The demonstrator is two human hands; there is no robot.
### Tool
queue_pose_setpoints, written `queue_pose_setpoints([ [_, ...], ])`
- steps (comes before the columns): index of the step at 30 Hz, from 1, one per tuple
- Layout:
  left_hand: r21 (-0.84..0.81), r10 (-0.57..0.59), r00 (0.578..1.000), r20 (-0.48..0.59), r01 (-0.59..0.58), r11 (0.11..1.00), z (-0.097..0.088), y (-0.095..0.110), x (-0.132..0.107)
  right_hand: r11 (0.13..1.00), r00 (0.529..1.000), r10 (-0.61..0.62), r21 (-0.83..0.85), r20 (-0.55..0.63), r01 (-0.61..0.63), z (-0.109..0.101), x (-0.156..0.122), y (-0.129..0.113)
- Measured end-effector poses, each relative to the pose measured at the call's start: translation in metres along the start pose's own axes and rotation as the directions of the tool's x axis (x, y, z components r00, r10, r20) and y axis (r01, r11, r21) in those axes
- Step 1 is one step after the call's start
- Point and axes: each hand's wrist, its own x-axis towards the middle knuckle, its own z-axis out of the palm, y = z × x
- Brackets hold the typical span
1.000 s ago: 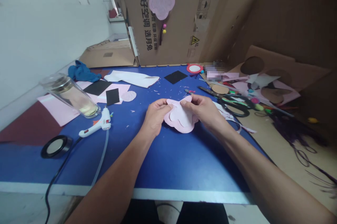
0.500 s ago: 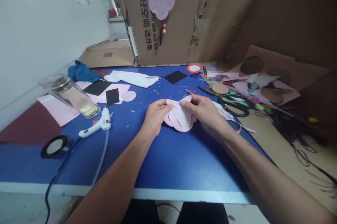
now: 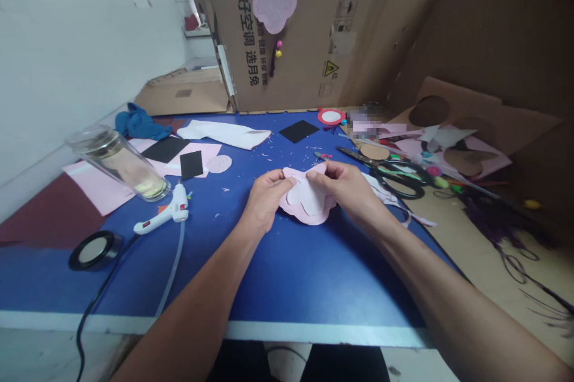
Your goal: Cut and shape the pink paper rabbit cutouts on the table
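A blue table (image 3: 287, 274) fronts a big cardboard box (image 3: 309, 29). At its middle, the left hand (image 3: 264, 199) and right hand (image 3: 347, 188) pinch the far edge of a pink felt cutout (image 3: 309, 202). A glue gun (image 3: 164, 214) lies left, scissors (image 3: 390, 173) right.

Both bare forearms reach forward. The left hand (image 3: 264, 196) and right hand (image 3: 347, 188) sit close together, fingers curled, thumbs pinching.
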Motion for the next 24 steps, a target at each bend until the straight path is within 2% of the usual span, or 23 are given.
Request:
queue_pose_setpoints([
  [10,-0.045,0.037,0.997,-0.067,-0.04,0.998,0.0002,-0.001,0.0026,1.0,1.0,-0.002,-0.025,0.004,0.002,0.0007,-0.0026,-0.0024],
  [20,-0.051,0.031,0.995,-0.093,-0.036,0.998,0.002,0.001,0.002,0.999,1.0,0.029,-0.04,0.008,-0.029,0.0009,-0.0022,-0.0006],
  [24,-0.059,0.022,0.997,-0.078,-0.027,0.998,0.0025,0.0017,0.0009,0.999,1.0,0.003,-0.034,-0.003,-0.003,0.0008,-0.0019,-0.001],
])
